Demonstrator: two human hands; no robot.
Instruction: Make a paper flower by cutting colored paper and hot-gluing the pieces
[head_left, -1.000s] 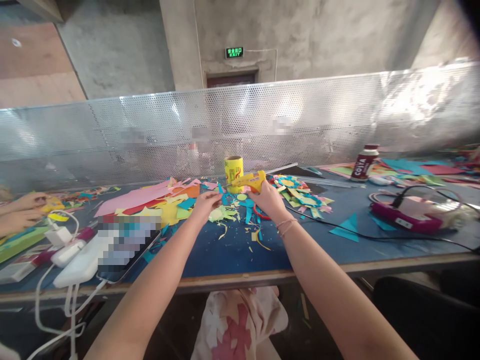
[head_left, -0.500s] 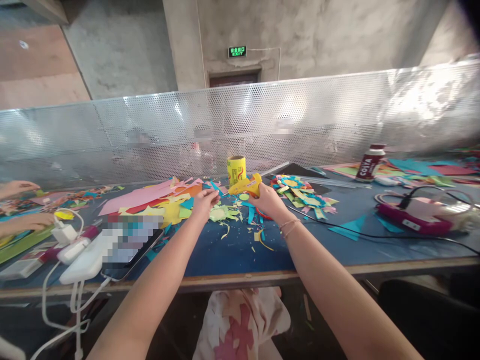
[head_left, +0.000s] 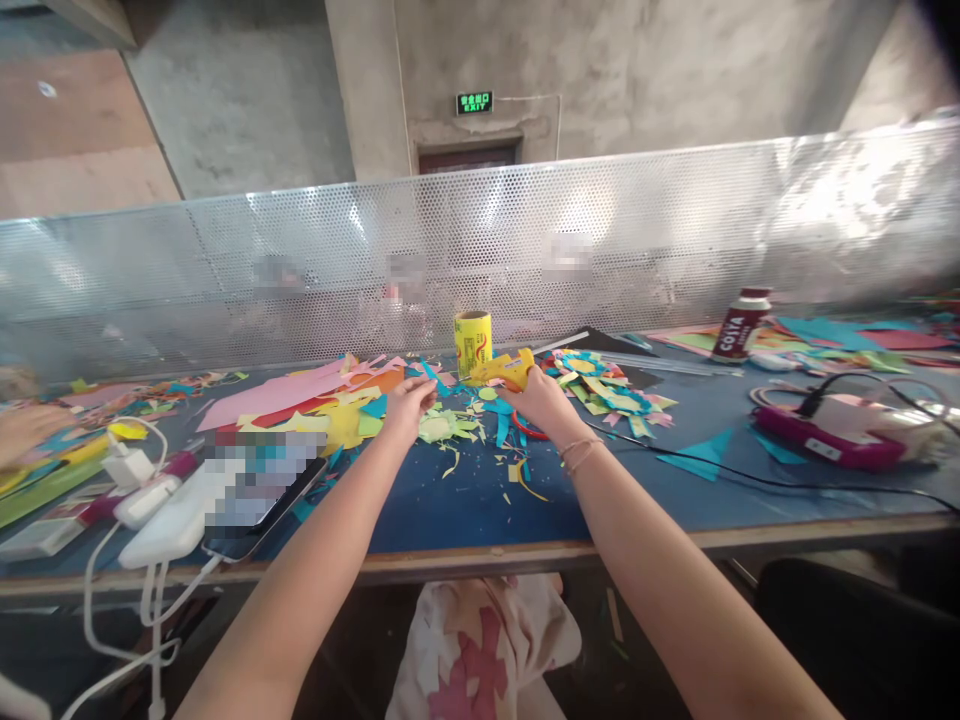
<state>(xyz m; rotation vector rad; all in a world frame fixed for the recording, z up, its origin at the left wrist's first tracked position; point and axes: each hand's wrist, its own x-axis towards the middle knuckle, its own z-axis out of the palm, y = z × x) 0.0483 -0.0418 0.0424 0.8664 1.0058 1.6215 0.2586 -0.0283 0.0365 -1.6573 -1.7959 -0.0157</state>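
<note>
My right hand (head_left: pixel 538 400) grips a yellow hot glue gun (head_left: pixel 504 369), its nozzle pointing left over a pile of coloured paper scraps (head_left: pixel 450 428). My left hand (head_left: pixel 409 402) is closed in a pinch on a small blue paper piece (head_left: pixel 429 372) just left of the nozzle. The gun's black cord (head_left: pixel 720 470) trails right across the blue table (head_left: pixel 465 515). A yellow roll (head_left: pixel 472 343) stands upright right behind the gun.
A phone and white chargers (head_left: pixel 180 510) lie at the left front. Another person's hand (head_left: pixel 26 430) works at the far left. A brown bottle (head_left: pixel 739 325) and a pink device (head_left: pixel 825 435) sit to the right. A perforated metal screen (head_left: pixel 600 240) backs the table.
The glue gun tipped downward half a second ago and now sits level again. My left hand stays by the nozzle. The other person's hands at the far left have drawn back.
</note>
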